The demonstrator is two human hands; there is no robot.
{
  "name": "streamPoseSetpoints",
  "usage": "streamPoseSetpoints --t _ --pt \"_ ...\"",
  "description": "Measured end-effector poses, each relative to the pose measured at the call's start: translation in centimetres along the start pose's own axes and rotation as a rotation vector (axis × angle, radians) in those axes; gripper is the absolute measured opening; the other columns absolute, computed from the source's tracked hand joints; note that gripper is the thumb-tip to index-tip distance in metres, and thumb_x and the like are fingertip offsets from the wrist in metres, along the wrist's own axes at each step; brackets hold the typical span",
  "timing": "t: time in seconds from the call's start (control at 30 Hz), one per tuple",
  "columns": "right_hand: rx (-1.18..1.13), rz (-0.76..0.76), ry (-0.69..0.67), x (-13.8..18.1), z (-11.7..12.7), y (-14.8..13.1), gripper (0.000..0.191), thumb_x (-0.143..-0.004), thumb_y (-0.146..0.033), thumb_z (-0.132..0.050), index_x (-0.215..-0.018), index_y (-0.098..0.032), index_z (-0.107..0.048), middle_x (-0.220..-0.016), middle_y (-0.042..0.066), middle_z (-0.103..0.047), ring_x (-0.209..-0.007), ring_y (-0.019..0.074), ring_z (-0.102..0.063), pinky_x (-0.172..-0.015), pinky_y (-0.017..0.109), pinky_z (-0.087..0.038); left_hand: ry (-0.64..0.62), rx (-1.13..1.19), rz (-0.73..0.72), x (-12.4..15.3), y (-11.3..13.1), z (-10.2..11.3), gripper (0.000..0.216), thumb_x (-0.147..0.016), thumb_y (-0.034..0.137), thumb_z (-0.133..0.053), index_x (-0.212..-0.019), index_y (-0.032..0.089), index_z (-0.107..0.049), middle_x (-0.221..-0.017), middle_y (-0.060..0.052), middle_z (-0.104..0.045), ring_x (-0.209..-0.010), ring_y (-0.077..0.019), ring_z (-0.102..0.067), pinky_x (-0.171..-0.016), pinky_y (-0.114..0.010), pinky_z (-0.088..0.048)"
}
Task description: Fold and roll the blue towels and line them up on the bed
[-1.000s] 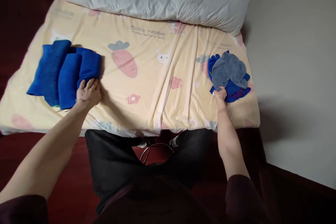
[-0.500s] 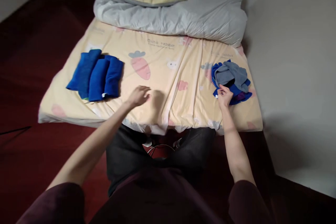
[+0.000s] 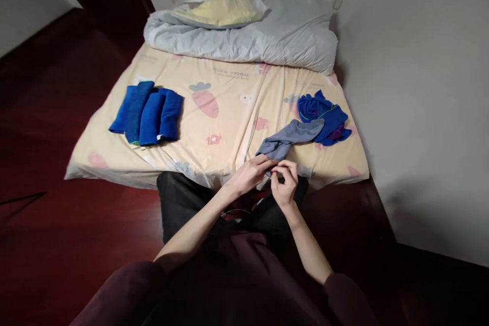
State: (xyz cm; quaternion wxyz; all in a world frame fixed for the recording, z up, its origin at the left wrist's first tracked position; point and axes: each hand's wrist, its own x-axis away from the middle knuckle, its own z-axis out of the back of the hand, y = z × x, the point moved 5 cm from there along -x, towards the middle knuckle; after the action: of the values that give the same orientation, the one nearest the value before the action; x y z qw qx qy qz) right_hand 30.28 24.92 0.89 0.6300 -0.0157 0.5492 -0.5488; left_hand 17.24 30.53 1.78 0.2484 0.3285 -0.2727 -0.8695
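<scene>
A grey cloth (image 3: pixel 282 140), likely a towel, stretches from the pile at the right to the front edge of the bed. My left hand (image 3: pixel 250 172) and my right hand (image 3: pixel 284 181) meet at its near end, both with fingers closed on it. Its far end rests against a crumpled pile of blue cloths (image 3: pixel 324 114) with a bit of purple showing. On the left lie several rolled or folded blue cloths (image 3: pixel 151 114) side by side, one with a small white tag.
The bed (image 3: pixel 225 117) has a cream sheet with carrot prints. A rolled grey quilt (image 3: pixel 290 35) lies at its far end, with a clear bag of yellow cloth (image 3: pixel 233 7) on top. A white wall (image 3: pixel 412 102) stands close on the right.
My right hand has drawn the grey cloth off the pile toward me and to the left. My left hand has moved right and joined it at the cloth's near end.
</scene>
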Motion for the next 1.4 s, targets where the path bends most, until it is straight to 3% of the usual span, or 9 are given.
streamPoseSetpoints --t 0.13,0.3,0.5,0.73,0.8,0.9,1.03,1.27,1.4 --pt "-0.095 -0.048 -0.063 2.8 -1.9 -0.8 0.013 -0.090 -0.019 -0.067 -0.101 -0.023 -0.063 -0.099 0.007 -0.066 -0.095 0.0221 -0.067 -0.087 0.039 -0.059 0.072 0.105 -0.013 3.1 0.9 3.3 0.034 -0.099 0.009 -0.050 -0.125 0.020 -0.069 -0.110 -0.010 -0.071 -0.101 -0.0191 -0.070 -0.088 -0.029 -0.057" --pt "-0.019 -0.133 -0.112 4.5 -3.8 0.8 0.016 -0.086 -0.011 -0.056 -0.092 -0.023 -0.065 -0.091 0.006 -0.069 -0.089 0.0209 -0.068 -0.084 0.035 -0.058 0.236 0.096 -0.009 4.6 1.7 7.7 0.025 -0.102 0.013 -0.051 -0.114 0.018 -0.073 -0.102 -0.009 -0.075 -0.095 -0.0169 -0.072 -0.083 -0.027 -0.057" --pt "0.070 -0.343 -0.128 5.7 -2.9 4.5 0.016 -0.083 -0.017 -0.052 -0.085 -0.023 -0.068 -0.082 0.007 -0.072 -0.078 0.0230 -0.069 -0.080 0.037 -0.059 0.494 -0.044 0.102 5.5 1.2 11.5 0.014 -0.099 0.024 -0.063 -0.099 0.020 -0.076 -0.083 -0.004 -0.074 -0.072 -0.0132 -0.068 -0.066 -0.024 -0.051" --pt "-0.089 -0.529 -0.119 6.6 -0.8 5.4 0.023 -0.092 -0.030 -0.055 -0.102 -0.020 -0.073 -0.104 0.009 -0.079 -0.097 0.0235 -0.076 -0.090 0.036 -0.062 0.691 -0.313 0.276 8.2 -2.7 15.3 0.017 -0.100 0.028 -0.061 -0.097 0.020 -0.076 -0.085 -0.004 -0.075 -0.075 -0.0168 -0.068 -0.069 -0.030 -0.053" --pt "-0.137 -0.522 -0.087 6.4 -0.6 3.7 0.022 -0.094 -0.033 -0.058 -0.103 -0.021 -0.074 -0.103 0.009 -0.079 -0.093 0.0235 -0.077 -0.087 0.035 -0.064 0.608 -0.396 0.261 8.3 -2.5 15.4 0.014 -0.099 0.027 -0.064 -0.104 0.021 -0.076 -0.097 -0.007 -0.076 -0.091 -0.0214 -0.069 -0.082 -0.037 -0.056" --pt "-0.186 -0.451 -0.099 5.5 -1.4 0.2 0.017 -0.092 -0.031 -0.064 -0.102 -0.025 -0.077 -0.096 0.006 -0.080 -0.084 0.0227 -0.077 -0.080 0.034 -0.064 0.244 -0.290 0.152 7.1 -0.8 13.3 0.034 -0.094 0.028 -0.071 -0.128 0.024 -0.068 -0.133 -0.010 -0.068 -0.125 -0.0274 -0.061 -0.106 -0.049 -0.052" --pt "-0.270 -0.322 -0.163 4.4 -3.9 -3.9 0.007 -0.088 -0.024 -0.069 -0.090 -0.027 -0.075 -0.084 0.002 -0.077 -0.076 0.0210 -0.074 -0.076 0.033 -0.063 -0.162 -0.019 0.017 6.1 2.4 9.0 0.049 -0.098 0.023 -0.065 -0.146 0.027 -0.057 -0.132 -0.011 -0.066 -0.123 -0.0246 -0.064 -0.103 -0.042 -0.057" --pt "-0.466 -0.445 -0.247 4.8 -5.6 -3.3 0.009 -0.087 -0.031 -0.072 -0.093 -0.025 -0.071 -0.084 0.002 -0.076 -0.074 0.0203 -0.073 -0.070 0.031 -0.062 -0.100 0.014 0.030 6.8 2.9 9.6 0.036 -0.101 0.012 -0.053 -0.129 0.026 -0.071 -0.102 -0.008 -0.070 -0.094 -0.0176 -0.071 -0.081 -0.028 -0.060" --pt "-0.437 -0.298 -0.445 5.2 -6.1 -2.2 0.007 -0.090 -0.027 -0.071 -0.097 -0.026 -0.073 -0.090 0.002 -0.076 -0.084 0.0201 -0.072 -0.079 0.032 -0.060 0.061 0.035 0.045 7.5 3.3 12.2 0.024 -0.100 0.022 -0.059 -0.115 0.026 -0.077 -0.098 -0.009 -0.070 -0.090 -0.0197 -0.072 -0.078 -0.030 -0.061"
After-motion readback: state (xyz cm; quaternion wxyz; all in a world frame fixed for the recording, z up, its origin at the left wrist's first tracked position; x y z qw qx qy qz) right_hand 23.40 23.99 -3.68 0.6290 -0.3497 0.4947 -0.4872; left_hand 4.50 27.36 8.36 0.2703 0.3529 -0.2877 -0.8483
